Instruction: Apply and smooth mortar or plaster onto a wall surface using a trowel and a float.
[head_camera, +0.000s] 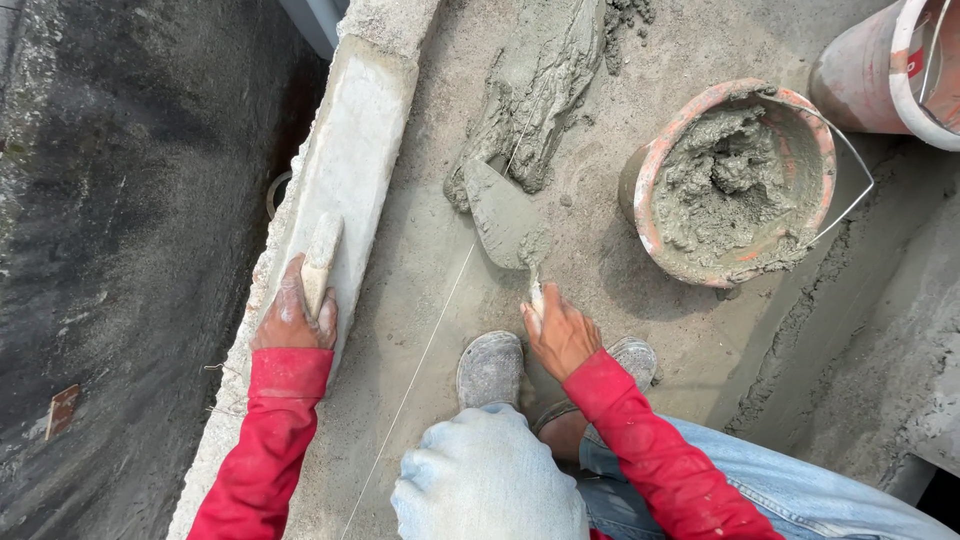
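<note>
From the head camera I look straight down on my two hands, both in red sleeves. My left hand lies on top of a pale concrete curb that runs up the picture, its fingers closed around the handle of a mortar-smeared wooden float which rests flat along that curb. My right hand is clenched on the handle of a pointed trowel; the blade is tilted, coated in grey mortar, and its tip touches the near end of a long mortar heap spread on the sandy ground. A thin taut string line runs diagonally across the ground between curb and trowel, passing just beside the blade. To the right of the trowel stands an orange bucket, its rim crusted and its inside loaded with wet mortar, a wire bail hanging off its right side. A second, paler bucket sits at the top right corner, near the first but apart from it. Below my hands I see two dusty grey shoes and my knees in light jeans. Left of the curb the surface drops to dark, rough asphalt.
</note>
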